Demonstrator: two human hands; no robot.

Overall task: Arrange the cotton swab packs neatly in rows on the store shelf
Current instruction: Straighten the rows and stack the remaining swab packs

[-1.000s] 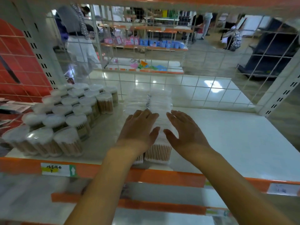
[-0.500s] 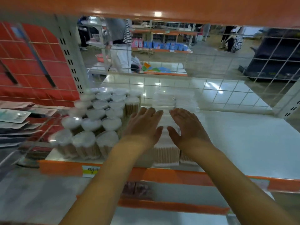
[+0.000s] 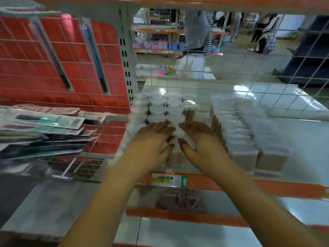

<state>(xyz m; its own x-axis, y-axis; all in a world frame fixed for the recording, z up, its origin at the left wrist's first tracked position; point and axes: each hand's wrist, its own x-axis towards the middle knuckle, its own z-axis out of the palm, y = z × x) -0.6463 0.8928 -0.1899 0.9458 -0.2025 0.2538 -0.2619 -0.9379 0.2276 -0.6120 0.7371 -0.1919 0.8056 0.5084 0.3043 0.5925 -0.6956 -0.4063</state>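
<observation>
Both hands lie flat with straight fingers, side by side, on top of the round cotton swab tubs (image 3: pixel 160 111). The left hand (image 3: pixel 151 141) and the right hand (image 3: pixel 201 139) hold nothing. The tubs stand in rows at the left end of the white shelf (image 3: pixel 302 139). Just to the right, flat clear swab packs (image 3: pixel 245 129) stand in two long rows. A yellow price tag (image 3: pixel 169 180) sticks on the orange shelf edge below.

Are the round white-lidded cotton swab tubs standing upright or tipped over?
Upright: the round white-lidded cotton swab tubs show lids facing up, packed in rows.
</observation>
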